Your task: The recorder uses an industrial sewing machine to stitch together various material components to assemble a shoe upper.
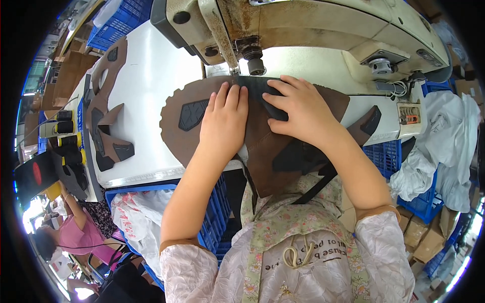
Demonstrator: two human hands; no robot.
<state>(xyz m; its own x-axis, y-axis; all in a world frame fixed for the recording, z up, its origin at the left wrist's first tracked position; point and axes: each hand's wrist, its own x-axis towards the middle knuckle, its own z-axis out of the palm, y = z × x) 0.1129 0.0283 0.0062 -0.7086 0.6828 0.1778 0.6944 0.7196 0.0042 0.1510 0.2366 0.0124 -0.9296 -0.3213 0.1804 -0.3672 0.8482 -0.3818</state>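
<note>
A large brown leather-like piece (177,144) with a notched edge lies under the sewing machine's (308,28) needle area (234,69), its near part hanging over the table edge toward my lap. It carries black inset patches (193,115) and a black strip (252,87) along the far side. My left hand (225,121) lies flat on the brown part, fingers stretched toward the machine. To its right, my right hand (300,108) presses with spread fingers across the black strip and brown material. Neither hand grips anything visibly. What lies beneath the palms is hidden.
More brown-and-black cut pieces (106,134) lie on the white table's left side, with another piece (366,123) at right. Thread spools (63,126) stand far left. Blue crates (214,222) with white bags sit below. A person in pink (83,230) is at lower left.
</note>
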